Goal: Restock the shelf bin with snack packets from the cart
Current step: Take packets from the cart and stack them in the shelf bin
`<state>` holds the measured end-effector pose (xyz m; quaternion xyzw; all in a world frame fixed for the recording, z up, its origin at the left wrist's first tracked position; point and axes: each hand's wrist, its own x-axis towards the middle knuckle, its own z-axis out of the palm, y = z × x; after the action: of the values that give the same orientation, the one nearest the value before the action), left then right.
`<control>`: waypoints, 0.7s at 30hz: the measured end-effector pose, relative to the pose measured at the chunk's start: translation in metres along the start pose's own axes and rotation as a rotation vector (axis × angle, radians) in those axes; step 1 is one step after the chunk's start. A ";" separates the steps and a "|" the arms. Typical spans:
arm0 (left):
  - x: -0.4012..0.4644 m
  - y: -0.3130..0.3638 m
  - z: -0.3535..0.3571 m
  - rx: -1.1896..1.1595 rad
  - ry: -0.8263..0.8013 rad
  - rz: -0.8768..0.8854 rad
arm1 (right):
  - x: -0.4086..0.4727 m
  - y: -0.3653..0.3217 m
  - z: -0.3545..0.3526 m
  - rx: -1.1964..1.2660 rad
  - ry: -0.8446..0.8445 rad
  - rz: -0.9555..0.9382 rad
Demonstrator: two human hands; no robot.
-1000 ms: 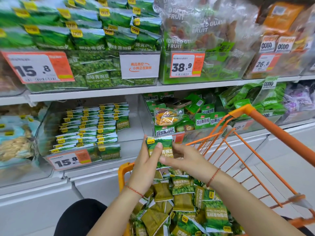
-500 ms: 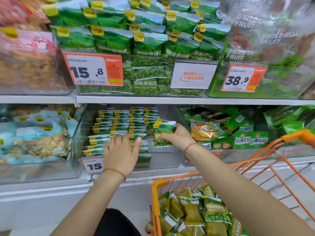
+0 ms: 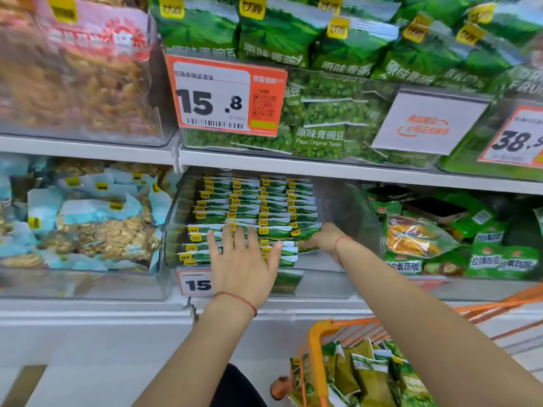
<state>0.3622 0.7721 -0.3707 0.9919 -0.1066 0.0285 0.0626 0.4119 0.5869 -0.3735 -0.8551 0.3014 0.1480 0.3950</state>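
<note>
- Since half a second ago, our right hand (image 3: 318,240) has been carrying the small green snack packet (image 3: 308,232) deeper, to the right end of the packet rows; our left hand (image 3: 245,261) has kept its place.
- We are pinching that packet with curled right fingers inside the clear plastic shelf bin (image 3: 349,212), against the stacked green packets (image 3: 252,207).
- We are laying our left hand flat, fingers spread and holding nothing, on the front rows.
- We are seeing the orange wire cart (image 3: 316,356) at lower right, with more green and olive packets (image 3: 370,374) lying inside.
- We are reading 15.8 on the orange-and-white price tag (image 3: 224,101) above.
</note>
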 end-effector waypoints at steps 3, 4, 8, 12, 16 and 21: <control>0.001 0.001 0.002 -0.014 0.013 -0.002 | 0.007 -0.003 0.001 0.001 0.060 0.028; 0.001 0.001 0.002 -0.022 0.016 -0.002 | 0.007 -0.005 0.000 -0.002 0.052 0.031; 0.002 0.001 0.004 -0.026 0.042 -0.011 | 0.005 -0.003 -0.004 0.006 0.023 0.062; 0.001 0.001 0.004 -0.028 0.082 -0.013 | 0.005 0.001 -0.001 0.104 0.001 0.071; 0.001 0.001 0.006 -0.027 0.087 -0.020 | 0.001 -0.001 0.001 0.074 0.019 0.042; 0.000 0.001 0.006 -0.038 0.084 -0.019 | -0.004 0.002 -0.005 0.108 0.001 0.016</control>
<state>0.3623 0.7702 -0.3769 0.9894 -0.0952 0.0674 0.0863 0.4076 0.5835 -0.3690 -0.8301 0.3160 0.1345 0.4392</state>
